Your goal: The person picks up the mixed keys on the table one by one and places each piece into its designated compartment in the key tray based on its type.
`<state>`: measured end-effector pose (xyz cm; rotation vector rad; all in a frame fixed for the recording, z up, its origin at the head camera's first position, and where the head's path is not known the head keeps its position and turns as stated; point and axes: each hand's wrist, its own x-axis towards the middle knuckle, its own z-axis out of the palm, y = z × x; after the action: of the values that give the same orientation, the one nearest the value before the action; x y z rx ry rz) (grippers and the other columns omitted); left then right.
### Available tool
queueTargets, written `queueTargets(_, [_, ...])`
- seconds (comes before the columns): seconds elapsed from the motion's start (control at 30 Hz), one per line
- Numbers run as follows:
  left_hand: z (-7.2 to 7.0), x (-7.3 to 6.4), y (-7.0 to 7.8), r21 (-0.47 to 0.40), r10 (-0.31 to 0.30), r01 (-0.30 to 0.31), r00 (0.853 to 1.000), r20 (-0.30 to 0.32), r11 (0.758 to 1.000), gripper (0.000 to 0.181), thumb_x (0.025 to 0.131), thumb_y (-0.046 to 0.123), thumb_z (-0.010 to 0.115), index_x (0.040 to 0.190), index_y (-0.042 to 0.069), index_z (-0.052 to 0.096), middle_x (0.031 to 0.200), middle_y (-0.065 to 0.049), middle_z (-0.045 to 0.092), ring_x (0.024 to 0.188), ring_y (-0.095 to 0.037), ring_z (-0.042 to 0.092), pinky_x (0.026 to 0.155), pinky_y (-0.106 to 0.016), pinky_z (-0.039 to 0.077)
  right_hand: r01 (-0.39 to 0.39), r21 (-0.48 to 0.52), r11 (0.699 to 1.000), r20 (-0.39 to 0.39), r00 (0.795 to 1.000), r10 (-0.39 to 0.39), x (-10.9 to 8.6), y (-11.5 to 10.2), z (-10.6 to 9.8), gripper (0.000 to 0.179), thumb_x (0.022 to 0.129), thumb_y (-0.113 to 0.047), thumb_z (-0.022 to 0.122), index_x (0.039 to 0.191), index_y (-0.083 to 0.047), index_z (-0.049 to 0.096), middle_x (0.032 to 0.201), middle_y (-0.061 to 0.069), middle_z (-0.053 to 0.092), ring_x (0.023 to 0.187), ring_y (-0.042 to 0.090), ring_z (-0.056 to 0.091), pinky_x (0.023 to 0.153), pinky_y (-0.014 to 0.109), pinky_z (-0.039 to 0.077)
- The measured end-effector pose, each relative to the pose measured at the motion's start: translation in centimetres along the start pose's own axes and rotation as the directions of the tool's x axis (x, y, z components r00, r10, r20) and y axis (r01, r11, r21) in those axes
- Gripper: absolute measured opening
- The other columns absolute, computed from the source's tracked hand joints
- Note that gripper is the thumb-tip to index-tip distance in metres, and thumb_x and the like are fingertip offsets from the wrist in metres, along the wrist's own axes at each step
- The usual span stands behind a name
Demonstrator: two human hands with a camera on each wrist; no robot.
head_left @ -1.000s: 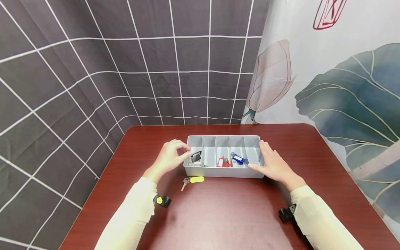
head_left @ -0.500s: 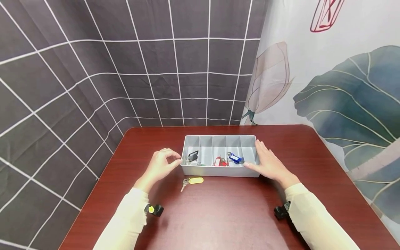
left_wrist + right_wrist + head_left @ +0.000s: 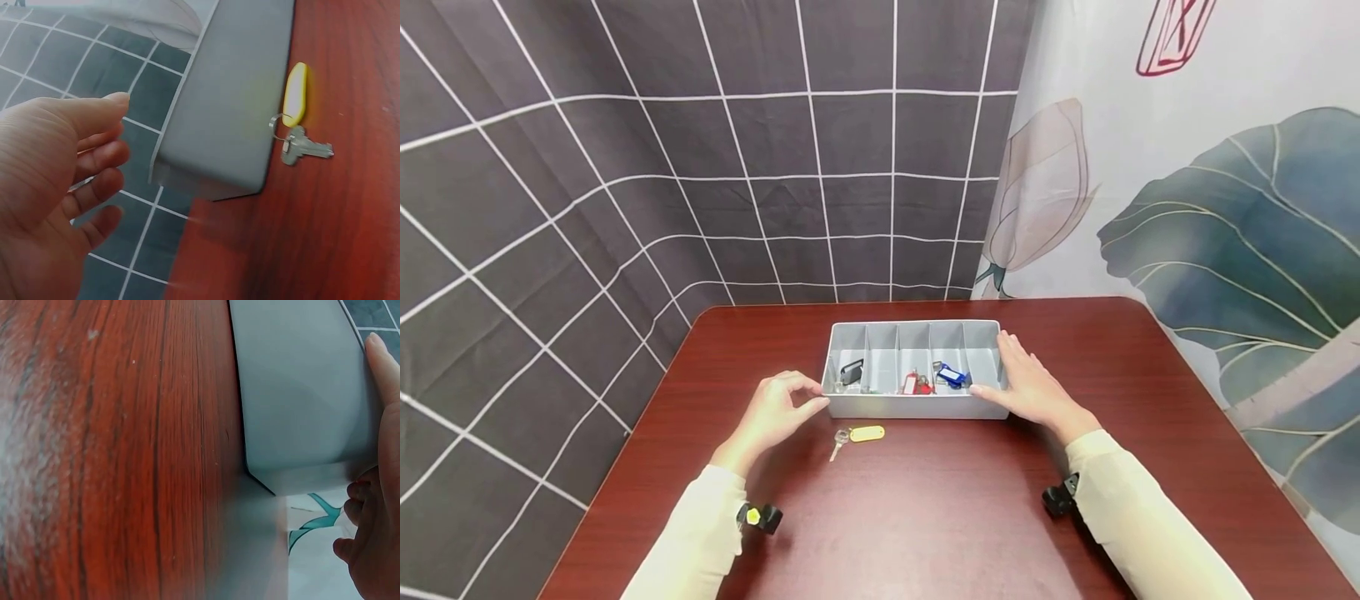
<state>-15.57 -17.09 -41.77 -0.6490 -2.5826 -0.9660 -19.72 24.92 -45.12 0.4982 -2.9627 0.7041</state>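
Note:
A grey compartment tray stands on the table. My right hand rests on its right front corner, fingers straight along the end wall and thumb over the front rim. Close to the left front corner is my left hand, thumb and fingers loosely curved. The left wrist view shows this hand apart from the tray, holding nothing. A black key tag lies in the leftmost compartment, red tags in the middle, blue tags right of them. In front lie a yellow key tag and its key.
The reddish-brown table ends at a dark gridded curtain behind and on the left. On the right hangs a pale curtain with flowers and leaves. Each wrist carries a small black camera.
The tray has slid left across the table, with my right hand against its end. My left hand has drawn left and nearer to me. The yellow tag and key stay in place.

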Motion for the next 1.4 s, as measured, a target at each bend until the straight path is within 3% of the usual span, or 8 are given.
queueTargets(0.6, [1.7,-2.8,-1.5,0.001,-0.078,0.078,0.993,0.087,0.997,0.019,0.074,0.021,0.083,0.088,0.013,0.074,0.077,0.015,0.063,0.071,-0.005,0.057,0.065,-0.026,0.047,0.03,0.019,0.999,-0.009,1.0,-0.03,1.0,-1.5,0.9,0.114,0.08,-0.067,0.062,0.151,0.003,0.009,0.155,0.026,0.016,0.143,0.041,0.015,0.109,0.061,0.02])
queueTargets(0.9, [2.6,-3.2,-1.2,-0.025,-0.09,0.093,0.99,0.105,0.995,0.018,0.075,0.019,0.083,0.088,0.011,0.074,0.077,0.012,0.064,0.071,-0.005,0.059,0.067,-0.027,0.049,0.035,0.019,0.999,-0.009,0.999,-0.035,1.4,-2.0,1.4,0.112,0.08,-0.064,0.063,0.152,0.002,0.008,0.156,0.024,0.015,0.143,0.04,0.015,0.108,0.061,0.02])
queueTargets(1.27, [5.1,-3.4,-1.0,-0.022,-0.114,0.119,0.981,0.159,0.993,0.023,0.074,0.022,0.083,0.092,0.01,0.075,0.076,0.009,0.062,0.068,-0.002,0.057,0.065,-0.023,0.049,0.033,0.023,0.999,-0.017,0.999,-0.032,1.4,-2.1,1.4,0.113,0.079,-0.065,0.064,0.152,0.002,0.01,0.156,0.024,0.016,0.143,0.04,0.015,0.109,0.06,0.019])
queueTargets(1.4, [5.8,-3.5,-1.0,-0.007,-0.123,0.125,0.981,0.152,0.992,0.029,0.072,0.024,0.085,0.095,0.009,0.075,0.075,0.008,0.06,0.066,-0.004,0.055,0.062,-0.022,0.046,0.033,0.025,0.999,-0.014,0.999,-0.033,1.3,-2.1,1.4,0.112,0.08,-0.063,0.065,0.152,0.003,0.009,0.155,0.025,0.016,0.142,0.041,0.016,0.108,0.061,0.019])
